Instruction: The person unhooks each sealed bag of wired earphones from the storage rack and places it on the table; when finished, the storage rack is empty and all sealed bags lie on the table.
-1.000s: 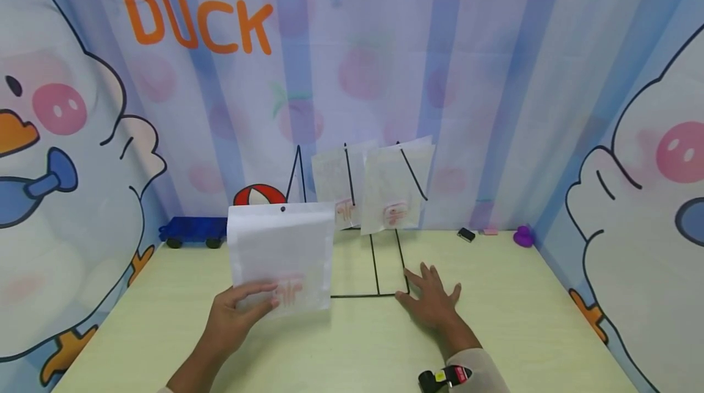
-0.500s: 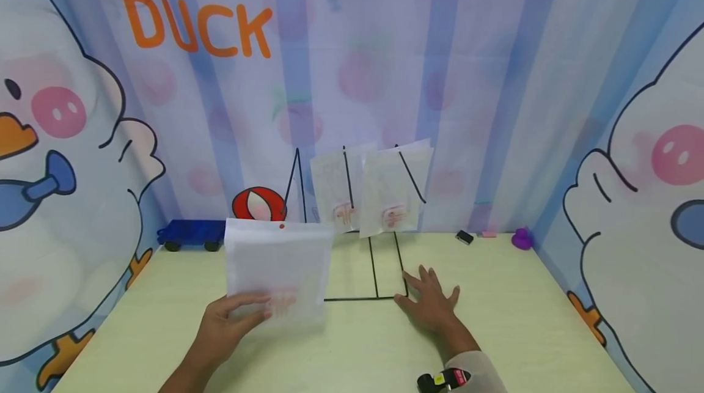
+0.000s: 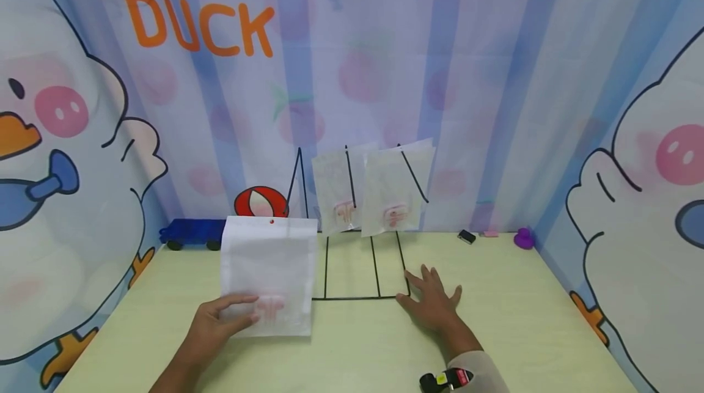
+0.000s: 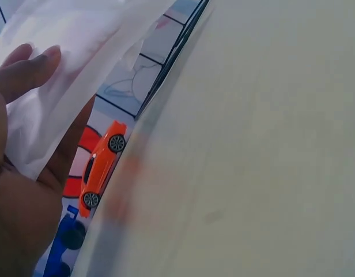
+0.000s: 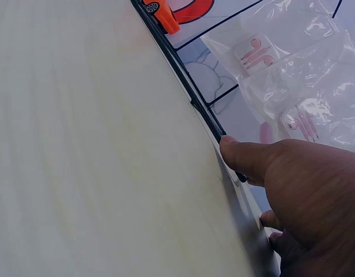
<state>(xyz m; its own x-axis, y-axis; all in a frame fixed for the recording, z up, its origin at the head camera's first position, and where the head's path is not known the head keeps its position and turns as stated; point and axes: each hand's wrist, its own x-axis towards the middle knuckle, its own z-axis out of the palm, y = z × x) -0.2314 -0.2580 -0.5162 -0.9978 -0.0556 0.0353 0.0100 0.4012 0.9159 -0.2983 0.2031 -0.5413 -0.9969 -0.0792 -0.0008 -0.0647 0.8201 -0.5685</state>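
My left hand [image 3: 211,323] pinches a white plastic pouch [image 3: 269,274] near its lower left edge, thumb in front. The pouch has a hang hole at the top and a pinkish earphone shape low on its front. My right hand [image 3: 434,304] spreads its fingers at the front right corner of a black wire rack [image 3: 352,299], its thumb touching the base bar. Two similar pouches, a left one [image 3: 332,182] and a right one [image 3: 393,188], hang from the rack's hooks. Another hook, at the left, carries nothing. The held pouch covers the rack's left base.
A blue toy truck [image 3: 192,233] stands at the back left. An orange toy car [image 4: 101,167] is near it, hidden in the head view. At the back right lie a small black object [image 3: 466,236], a pink block [image 3: 488,233] and a purple toy duck [image 3: 524,238].
My left hand has moved the pouch down and to the left, away from the rack, uncovering more of its base. The right hand stays in place.
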